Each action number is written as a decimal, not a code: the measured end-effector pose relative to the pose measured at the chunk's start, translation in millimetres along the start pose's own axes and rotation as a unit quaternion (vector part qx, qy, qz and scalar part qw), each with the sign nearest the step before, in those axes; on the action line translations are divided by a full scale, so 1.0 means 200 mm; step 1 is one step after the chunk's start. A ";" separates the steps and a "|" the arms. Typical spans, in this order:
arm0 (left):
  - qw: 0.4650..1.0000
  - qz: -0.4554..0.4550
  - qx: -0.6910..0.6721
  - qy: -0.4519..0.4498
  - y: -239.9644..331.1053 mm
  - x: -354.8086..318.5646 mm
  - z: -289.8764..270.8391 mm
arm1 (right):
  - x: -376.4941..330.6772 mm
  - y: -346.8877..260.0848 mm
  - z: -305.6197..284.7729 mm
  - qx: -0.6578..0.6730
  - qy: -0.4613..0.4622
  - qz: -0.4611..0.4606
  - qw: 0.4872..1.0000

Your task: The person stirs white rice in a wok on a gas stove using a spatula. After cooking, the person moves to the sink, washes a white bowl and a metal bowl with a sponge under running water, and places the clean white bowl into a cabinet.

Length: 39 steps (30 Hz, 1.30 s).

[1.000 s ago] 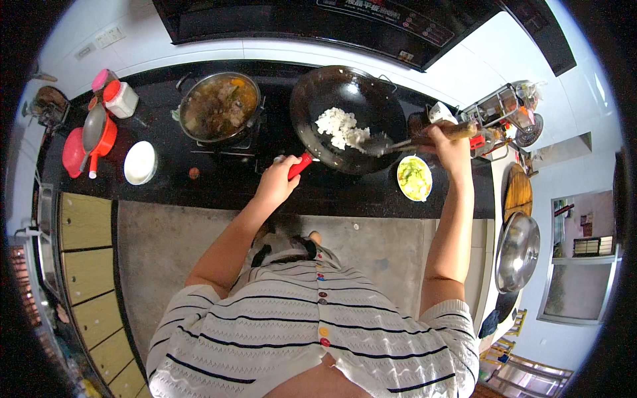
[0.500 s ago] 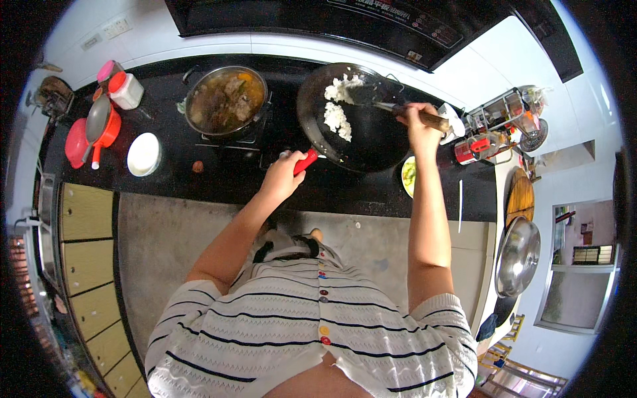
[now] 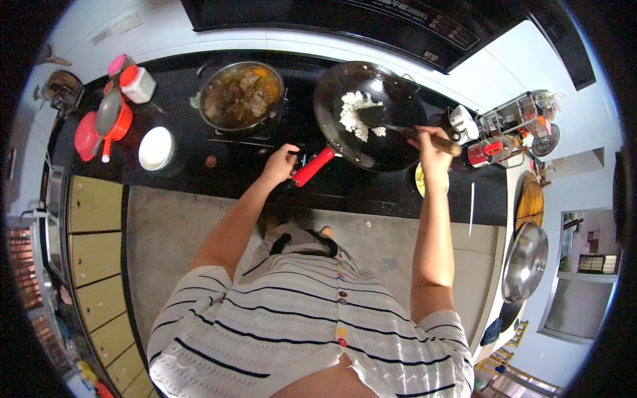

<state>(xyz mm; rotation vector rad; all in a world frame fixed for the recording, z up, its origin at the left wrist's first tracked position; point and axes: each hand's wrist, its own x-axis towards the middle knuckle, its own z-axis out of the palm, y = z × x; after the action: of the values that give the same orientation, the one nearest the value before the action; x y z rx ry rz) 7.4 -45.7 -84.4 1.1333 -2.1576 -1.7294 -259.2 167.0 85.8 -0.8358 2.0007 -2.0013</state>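
In the black wok (image 3: pixel 385 149) on the right burner lies a clump of white rice (image 3: pixel 353 109). My right hand (image 3: pixel 432 144) grips the wooden handle of a spatula (image 3: pixel 398 127), its metal blade pressed against the rice. The wok's red handle (image 3: pixel 314 167) points toward me, with no hand on it. Just left of that handle, my left hand (image 3: pixel 281 164) is at the stove's front controls, fingers curled; what is in them is hidden. A steel pot (image 3: pixel 282 99) of soup with meat and orange pieces stands on the left burner.
On the left are a white bowl (image 3: pixel 156 148), a small red pan (image 3: pixel 118 123) and lidded jars (image 3: pixel 138 85). Partly behind my right wrist sits a bowl of yellow-green food (image 3: pixel 420 180). A spice rack (image 3: pixel 511 126) and steel lid (image 3: pixel 524 262) stand at right; a range hood (image 3: pixel 318 20) hangs above.
My left hand has let go of the red wok handle and moved to the stove front beside it. The spatula has pushed the spread rice into one clump. The view has shifted slightly.
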 end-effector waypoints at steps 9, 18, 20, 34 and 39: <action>0.977 0.138 0.159 0.019 -0.31 0.34 0.36 | -0.03 -0.01 0.01 -0.012 -0.013 0.059 0.998; 0.964 0.230 0.123 0.055 -0.17 0.27 0.42 | 0.05 -0.38 -0.08 -0.215 -0.042 0.049 0.975; 0.962 0.221 0.146 0.064 -0.18 0.28 0.47 | 0.03 -0.26 -0.06 -0.144 -0.007 0.094 0.985; 0.961 0.239 0.136 -0.009 0.15 0.04 -0.03 | 0.22 0.37 -0.18 -0.090 0.023 -0.018 0.996; 0.991 0.010 0.026 -0.131 0.36 -0.22 -0.08 | 0.04 -0.06 0.02 -0.025 0.039 -0.026 0.999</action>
<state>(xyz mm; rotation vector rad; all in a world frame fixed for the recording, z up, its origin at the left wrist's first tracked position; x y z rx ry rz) 13.8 -26.5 -0.5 0.9373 -2.3655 -1.9175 -260.5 160.9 99.5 -0.8403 2.0993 -2.0505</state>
